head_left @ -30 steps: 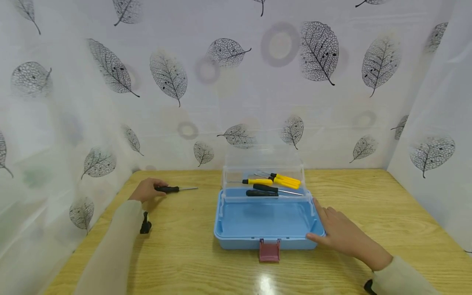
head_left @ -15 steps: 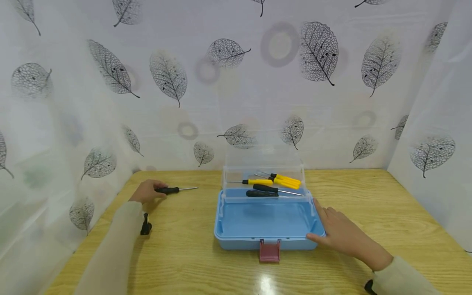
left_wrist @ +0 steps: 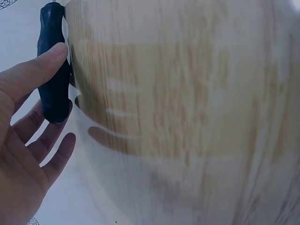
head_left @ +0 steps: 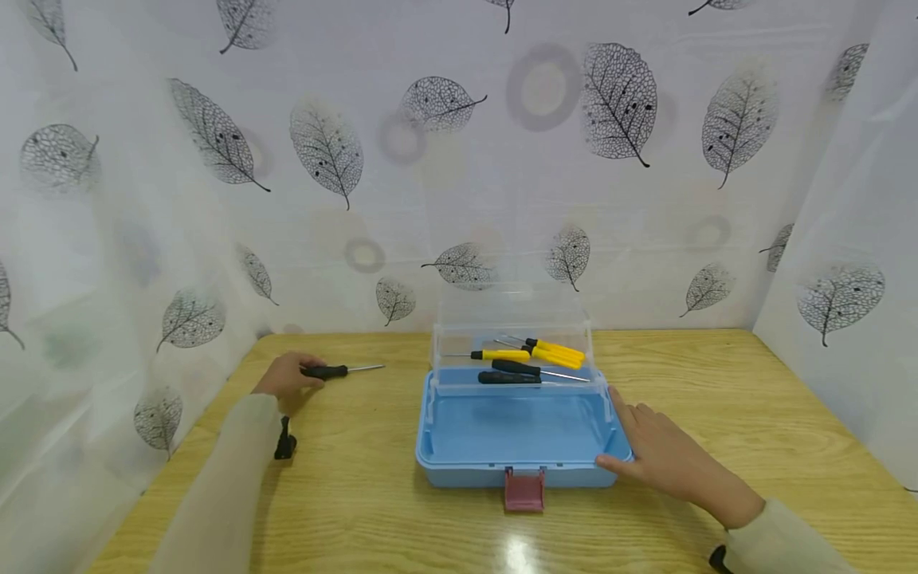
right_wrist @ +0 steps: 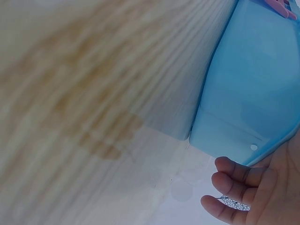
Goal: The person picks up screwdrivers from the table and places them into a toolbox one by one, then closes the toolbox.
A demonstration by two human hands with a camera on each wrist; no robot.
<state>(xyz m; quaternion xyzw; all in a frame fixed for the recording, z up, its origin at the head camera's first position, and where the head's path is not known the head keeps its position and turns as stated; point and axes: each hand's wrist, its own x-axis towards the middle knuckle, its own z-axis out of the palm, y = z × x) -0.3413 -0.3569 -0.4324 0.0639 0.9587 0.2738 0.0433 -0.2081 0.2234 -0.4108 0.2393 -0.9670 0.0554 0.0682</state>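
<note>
At the left of the table, my left hand (head_left: 284,375) pinches the black handle of a screwdriver (head_left: 328,371), its metal shaft pointing right. The left wrist view has the thumb across the handle (left_wrist: 54,84) with fingers behind it. My right hand (head_left: 663,456) rests against the right side of a blue toolbox (head_left: 466,477), thumb at the front corner and index finger along the side. In the right wrist view its other fingers (right_wrist: 229,187) are loosely bent beside the box wall. The box's lower part shows a bare blue floor.
The clear lid (head_left: 512,315) is tipped back. Yellow screwdrivers (head_left: 502,355) and two black screwdrivers (head_left: 509,378) lie at the box's back, in or behind clear plastic. A pink latch (head_left: 524,490) hangs in front. Leaf-patterned curtains (head_left: 402,199) border the wooden table (head_left: 358,478).
</note>
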